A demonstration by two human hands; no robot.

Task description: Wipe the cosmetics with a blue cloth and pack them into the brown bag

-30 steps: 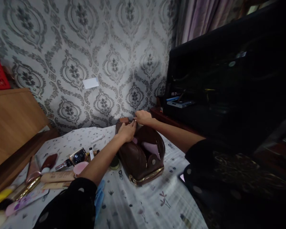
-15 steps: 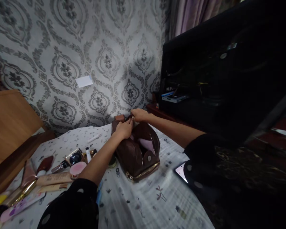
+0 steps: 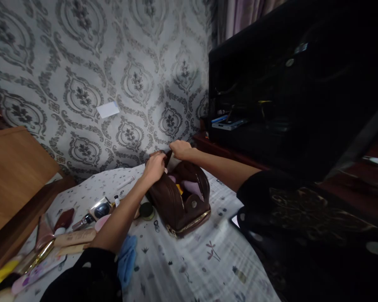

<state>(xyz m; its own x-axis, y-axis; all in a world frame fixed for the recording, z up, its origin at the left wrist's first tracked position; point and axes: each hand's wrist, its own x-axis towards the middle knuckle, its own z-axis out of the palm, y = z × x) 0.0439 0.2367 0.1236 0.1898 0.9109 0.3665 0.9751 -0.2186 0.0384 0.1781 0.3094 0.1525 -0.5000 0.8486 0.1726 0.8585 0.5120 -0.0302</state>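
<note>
A brown leather bag point(image 3: 179, 205) with a gold zip stands on the flowered bedsheet point(image 3: 182, 268). Its top gapes, showing pink and yellow things inside. My left hand point(image 3: 154, 165) is closed on the bag's far left rim. My right hand point(image 3: 179, 149) is closed on the far right rim, pulling the mouth apart. Both forearms reach in from the bottom and right.
Several cosmetics lie left of the bag: tubes point(image 3: 74, 237), a compact point(image 3: 101, 208), a small round jar point(image 3: 147, 211), a blue cloth point(image 3: 126, 260). A wooden headboard point(image 3: 15, 176) rises at left. A phone point(image 3: 235, 220) lies at right, a dark cabinet point(image 3: 286, 92) behind.
My hands have drawn apart and the bag's mouth has widened, so more of its pink and yellow contents show. The view has shifted slightly to the right.
</note>
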